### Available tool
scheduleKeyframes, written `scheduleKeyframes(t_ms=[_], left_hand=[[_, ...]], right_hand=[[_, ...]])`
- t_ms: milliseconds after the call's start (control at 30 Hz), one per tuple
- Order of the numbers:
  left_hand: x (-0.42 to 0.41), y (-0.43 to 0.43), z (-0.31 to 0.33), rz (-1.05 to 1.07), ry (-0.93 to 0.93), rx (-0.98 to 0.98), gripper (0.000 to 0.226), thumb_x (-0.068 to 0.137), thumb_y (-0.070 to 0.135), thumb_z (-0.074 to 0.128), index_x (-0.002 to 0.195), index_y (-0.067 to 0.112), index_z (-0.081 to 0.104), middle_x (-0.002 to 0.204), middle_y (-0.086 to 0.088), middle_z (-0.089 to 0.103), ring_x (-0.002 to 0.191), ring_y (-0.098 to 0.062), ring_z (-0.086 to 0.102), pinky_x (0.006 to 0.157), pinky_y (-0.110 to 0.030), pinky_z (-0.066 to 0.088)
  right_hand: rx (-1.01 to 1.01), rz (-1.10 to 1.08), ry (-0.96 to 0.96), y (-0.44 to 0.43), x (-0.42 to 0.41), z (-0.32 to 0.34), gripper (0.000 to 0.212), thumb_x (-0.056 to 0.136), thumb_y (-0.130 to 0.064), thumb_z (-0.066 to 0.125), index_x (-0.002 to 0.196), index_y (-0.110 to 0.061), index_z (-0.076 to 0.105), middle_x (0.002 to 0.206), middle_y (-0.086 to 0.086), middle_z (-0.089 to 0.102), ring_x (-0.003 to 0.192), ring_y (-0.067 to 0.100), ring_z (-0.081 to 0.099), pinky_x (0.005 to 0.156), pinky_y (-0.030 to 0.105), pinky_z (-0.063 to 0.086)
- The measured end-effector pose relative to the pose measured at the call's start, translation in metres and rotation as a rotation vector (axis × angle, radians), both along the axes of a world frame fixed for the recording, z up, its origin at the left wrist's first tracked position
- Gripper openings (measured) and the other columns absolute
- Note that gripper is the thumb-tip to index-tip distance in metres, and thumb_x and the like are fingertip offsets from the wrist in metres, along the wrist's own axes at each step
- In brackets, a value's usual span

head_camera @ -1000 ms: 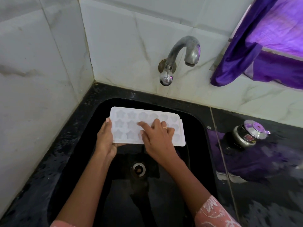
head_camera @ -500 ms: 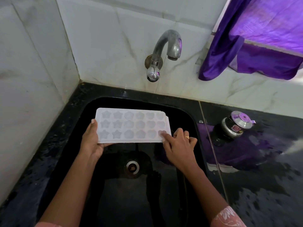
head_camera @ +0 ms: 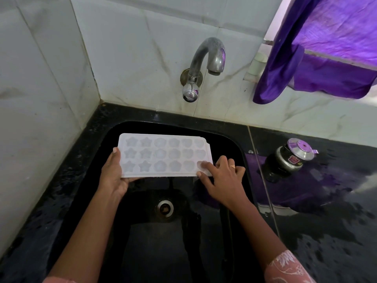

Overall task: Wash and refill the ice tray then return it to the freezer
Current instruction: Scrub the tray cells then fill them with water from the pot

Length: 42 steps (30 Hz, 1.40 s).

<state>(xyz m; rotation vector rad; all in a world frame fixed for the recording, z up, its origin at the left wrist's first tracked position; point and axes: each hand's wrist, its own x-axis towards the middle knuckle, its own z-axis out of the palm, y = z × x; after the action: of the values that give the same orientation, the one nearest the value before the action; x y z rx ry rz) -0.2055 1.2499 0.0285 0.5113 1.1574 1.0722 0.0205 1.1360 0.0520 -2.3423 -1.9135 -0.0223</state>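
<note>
White ice tray (head_camera: 163,155), shaped cavities up, level above black sink (head_camera: 230,139).

The sink (head_camera: 234,140) is set into the tabletop (head_camera: 326,231), in the corner where two walls meet. The ice tray (head_camera: 163,154) is held level over the sink's far half, cavities up, behind and above the drain (head_camera: 164,208) in the sink's floor. At the sink's left side the left grip (head_camera: 113,176) holds the tray's left end, thumb on top. At the sink's right side the right grip (head_camera: 224,180) lays a forefinger in the tray's near right cavity. The tap (head_camera: 204,64) juts from the wall behind the sink. A lidded pot (head_camera: 291,158) stands on the tabletop right of the sink, and a cloth (head_camera: 306,68) hangs behind and right of the sink.
</note>
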Motion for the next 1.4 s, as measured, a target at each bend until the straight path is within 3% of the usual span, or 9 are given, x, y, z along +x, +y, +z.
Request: scheduleKeyframes(t_ms=[267,433,600,733,1000,1167,1400], left_hand=[[-0.003,0.000,-0.001,0.010,-0.002,-0.001,0.045,0.098,0.044,0.032,0.130,0.018,0.049,0.122,-0.010,0.061,0.098,-0.026,0.063,0.063,-0.044,0.051],[-0.002,0.000,-0.001,0.013,-0.008,-0.008,0.045,0.099,0.043,0.032,0.131,0.017,0.049,0.122,-0.010,0.061,0.100,-0.027,0.062,0.063,-0.044,0.051],[0.002,-0.001,0.003,0.025,-0.004,-0.012,0.042,0.099,0.041,0.032,0.130,0.018,0.049,0.117,-0.008,0.061,0.101,-0.027,0.060,0.061,-0.043,0.050],[0.002,-0.002,0.003,0.014,-0.002,-0.018,0.042,0.099,0.041,0.032,0.130,0.018,0.048,0.117,-0.008,0.060,0.095,-0.025,0.061,0.061,-0.044,0.050],[0.000,-0.001,0.003,0.005,-0.012,-0.020,0.042,0.099,0.041,0.033,0.129,0.017,0.049,0.111,-0.006,0.062,0.086,-0.019,0.063,0.059,-0.043,0.049],[-0.001,-0.001,0.002,0.006,-0.017,-0.016,0.042,0.099,0.040,0.033,0.130,0.017,0.048,0.114,-0.006,0.061,0.085,-0.019,0.062,0.059,-0.043,0.049],[0.000,-0.002,0.004,0.005,-0.009,-0.015,0.042,0.099,0.041,0.032,0.131,0.017,0.048,0.118,-0.008,0.060,0.092,-0.023,0.062,0.061,-0.044,0.050]], right_hand=[[-0.018,0.052,0.098,0.001,-0.002,-0.003,0.062,0.079,-0.064,0.007,0.119,-0.040,0.047,0.095,-0.006,0.029,0.091,0.010,0.026,0.078,0.030,0.011],[-0.036,0.008,0.076,0.001,-0.001,0.002,0.033,0.093,-0.053,0.035,0.115,-0.033,0.051,0.099,-0.006,0.029,0.096,0.013,0.031,0.081,0.031,0.013],[0.034,0.081,0.089,0.002,-0.012,0.008,0.039,0.091,-0.054,0.036,0.125,-0.036,0.044,0.097,-0.007,0.028,0.092,0.010,0.028,0.079,0.031,0.015],[-0.049,0.152,0.075,0.007,-0.018,0.010,0.043,0.090,-0.059,0.036,0.128,-0.042,0.041,0.099,-0.005,0.026,0.092,0.011,0.023,0.078,0.032,0.014],[-0.088,0.183,0.094,0.012,-0.020,0.009,0.038,0.090,-0.055,0.043,0.124,-0.039,0.043,0.101,-0.004,0.025,0.102,0.016,0.031,0.081,0.032,0.013],[-0.117,0.170,0.082,0.014,-0.017,0.012,0.038,0.088,-0.058,0.043,0.119,-0.036,0.048,0.110,0.001,0.036,0.106,0.019,0.033,0.083,0.034,0.017],[-0.129,0.146,0.073,0.015,-0.016,0.014,0.044,0.088,-0.060,0.042,0.126,-0.038,0.044,0.113,0.002,0.036,0.107,0.020,0.032,0.089,0.037,0.021]])
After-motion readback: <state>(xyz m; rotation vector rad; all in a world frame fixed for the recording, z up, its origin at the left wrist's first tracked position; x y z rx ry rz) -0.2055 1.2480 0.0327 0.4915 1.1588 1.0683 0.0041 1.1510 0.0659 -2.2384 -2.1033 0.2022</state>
